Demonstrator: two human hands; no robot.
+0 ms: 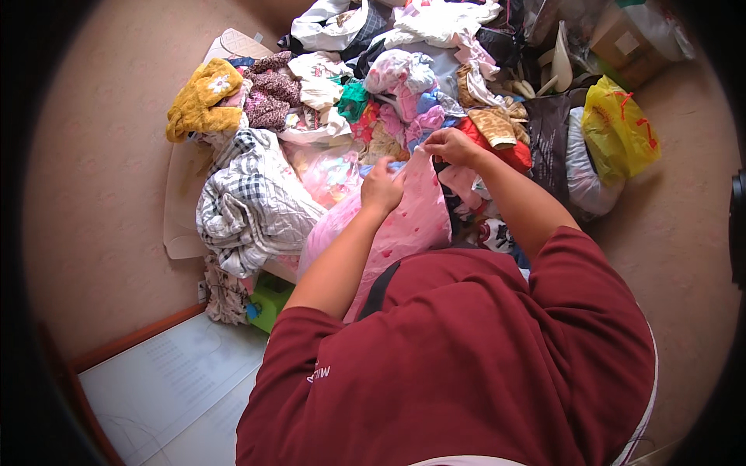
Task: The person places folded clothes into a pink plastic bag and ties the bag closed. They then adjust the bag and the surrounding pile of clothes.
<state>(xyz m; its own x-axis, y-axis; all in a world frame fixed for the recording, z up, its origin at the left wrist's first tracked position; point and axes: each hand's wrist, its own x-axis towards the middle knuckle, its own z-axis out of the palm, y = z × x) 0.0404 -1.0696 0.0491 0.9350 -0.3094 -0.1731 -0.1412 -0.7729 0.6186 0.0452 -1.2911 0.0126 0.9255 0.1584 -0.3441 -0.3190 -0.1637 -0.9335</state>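
Note:
A pink cloth with small red prints (pixel 408 227) hangs over my front, its upper corner raised. My right hand (pixel 451 147) pinches that corner between thumb and fingers. Just to its left, my left hand (pixel 383 185) is curled at the cloth's upper edge; its fingertips are partly hidden, so its hold cannot be told. Beyond both hands lies a heap of mixed clothes, with a pink garment (pixel 428 120) and a red garment (pixel 516 156) near my right hand. A clear plastic bag with colourful contents (pixel 335 175) lies left of my left hand.
A black-and-white checked cloth (pixel 256 198) is bunched at the left, below a mustard garment with a flower (pixel 204 99). On the right are a yellow plastic bag (pixel 618 131) and a white plastic bag (pixel 586 180). A cardboard box (pixel 626 43) stands far right, a green container (pixel 271 300) lower left.

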